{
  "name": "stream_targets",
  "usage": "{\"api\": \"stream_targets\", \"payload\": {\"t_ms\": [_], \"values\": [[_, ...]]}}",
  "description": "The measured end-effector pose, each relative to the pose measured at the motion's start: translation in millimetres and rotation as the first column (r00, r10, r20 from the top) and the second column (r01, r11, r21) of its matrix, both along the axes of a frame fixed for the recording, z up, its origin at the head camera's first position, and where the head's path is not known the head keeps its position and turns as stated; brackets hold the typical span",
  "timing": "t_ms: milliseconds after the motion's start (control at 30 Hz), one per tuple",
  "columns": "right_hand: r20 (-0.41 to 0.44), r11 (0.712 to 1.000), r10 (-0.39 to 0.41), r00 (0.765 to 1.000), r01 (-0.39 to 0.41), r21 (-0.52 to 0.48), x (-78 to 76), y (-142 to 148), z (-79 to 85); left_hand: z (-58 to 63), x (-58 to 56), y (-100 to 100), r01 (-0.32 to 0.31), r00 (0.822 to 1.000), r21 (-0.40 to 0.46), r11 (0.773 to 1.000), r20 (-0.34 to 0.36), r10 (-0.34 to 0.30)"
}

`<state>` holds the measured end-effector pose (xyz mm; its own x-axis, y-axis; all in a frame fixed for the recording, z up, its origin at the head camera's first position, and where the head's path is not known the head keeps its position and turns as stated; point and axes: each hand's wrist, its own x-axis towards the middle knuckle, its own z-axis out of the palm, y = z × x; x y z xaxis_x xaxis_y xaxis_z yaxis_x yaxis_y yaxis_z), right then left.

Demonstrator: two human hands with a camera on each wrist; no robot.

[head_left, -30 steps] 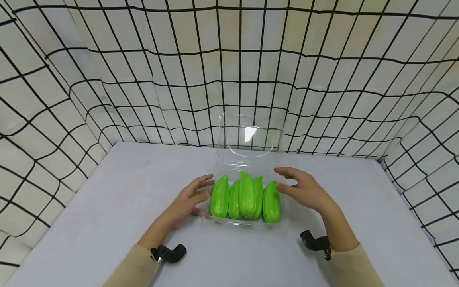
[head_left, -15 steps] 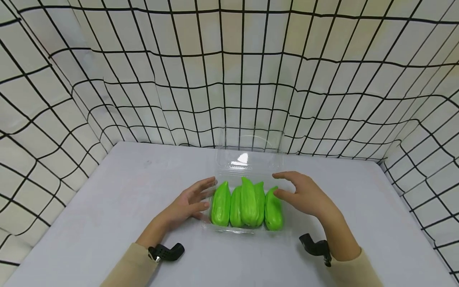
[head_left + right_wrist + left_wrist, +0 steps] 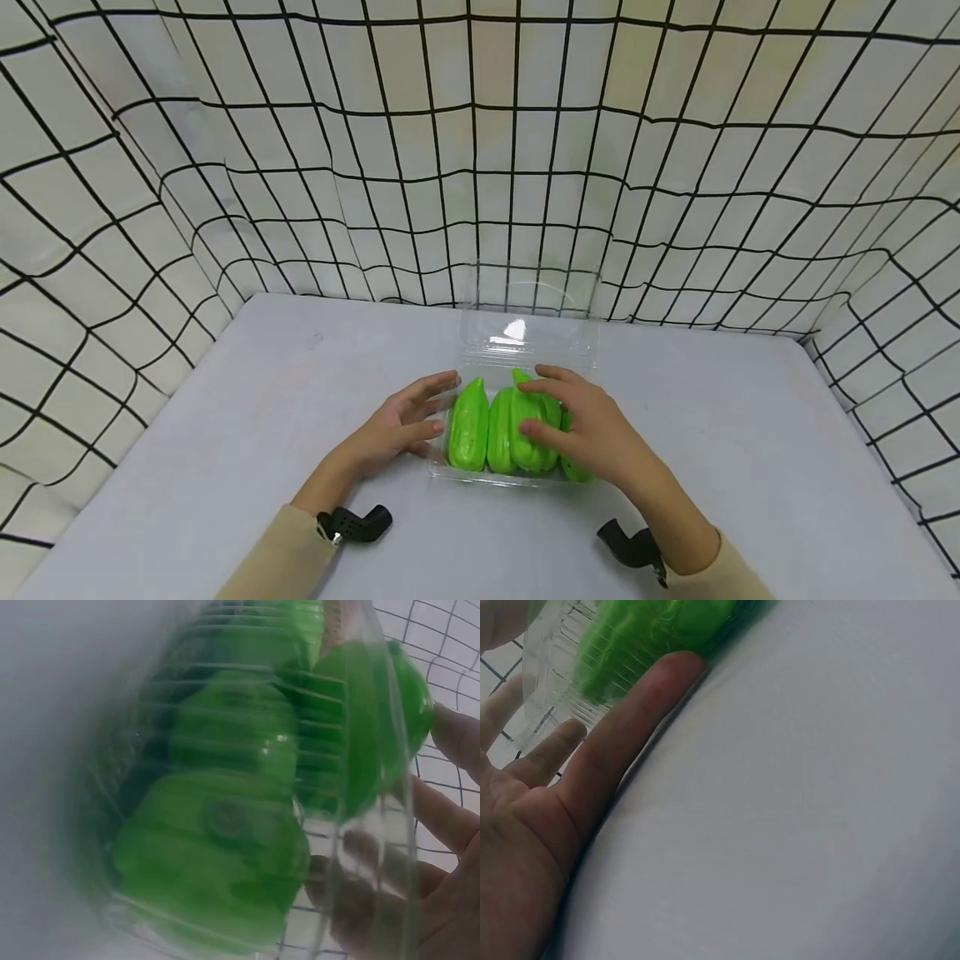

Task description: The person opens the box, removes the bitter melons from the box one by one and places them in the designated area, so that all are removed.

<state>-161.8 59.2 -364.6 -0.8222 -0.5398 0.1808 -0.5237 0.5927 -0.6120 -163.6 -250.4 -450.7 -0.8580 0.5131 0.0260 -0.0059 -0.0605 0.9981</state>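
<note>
Several bright green, ridged, tapered vegetables (image 3: 468, 429) lie side by side in a clear plastic clamshell box (image 3: 498, 481), its lid (image 3: 525, 333) tipped back. One vegetable (image 3: 527, 408) rests on top of the others. My left hand (image 3: 397, 425) is at the box's left side, fingers loosely spread; in the left wrist view a straight finger (image 3: 622, 735) lies along its wall. My right hand (image 3: 592, 429) reaches over the box, thumb and fingers spread at the top vegetable. In the right wrist view a fingertip meets that upper vegetable (image 3: 360, 727). The rightmost vegetable is mostly hidden beneath this hand.
The box stands on a white table (image 3: 300, 375). Black netting (image 3: 517, 175) over pale walls closes off the back and both sides. A black wrist camera (image 3: 356, 525) is strapped to the left wrist, another (image 3: 633, 546) to the right.
My right hand has moved left from the rightmost vegetable to over the top one. The lid has dropped lower toward the back. My left hand stays at the box's left side.
</note>
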Motion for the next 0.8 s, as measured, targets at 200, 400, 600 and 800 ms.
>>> {"api": "stream_targets", "payload": {"t_ms": [200, 400, 600, 800], "values": [[-0.017, 0.999, 0.003, 1.0, -0.002, 0.032, -0.3, -5.2, -6.5, 0.3, -0.4, 0.5, -0.005, 1.0, 0.0, 1.0, 0.009, 0.005], [0.0, 0.999, -0.005, 1.0, 0.005, 0.032, 1.7, -7.4, -6.1, 0.6, -0.2, 1.0, -0.005, 1.0, 0.0, 1.0, 0.017, 0.005], [0.003, 1.0, -0.005, 1.0, 0.005, 0.001, 1.7, -7.2, -5.9, 1.1, -0.2, 1.3, -0.012, 1.0, 0.005, 1.0, 0.022, 0.012], [0.024, 0.996, 0.024, 0.999, -0.022, -0.086, -0.3, -6.3, -5.1, 1.5, 0.5, 1.7, -0.024, 0.999, -0.001, 1.0, 0.024, 0.024]]}}
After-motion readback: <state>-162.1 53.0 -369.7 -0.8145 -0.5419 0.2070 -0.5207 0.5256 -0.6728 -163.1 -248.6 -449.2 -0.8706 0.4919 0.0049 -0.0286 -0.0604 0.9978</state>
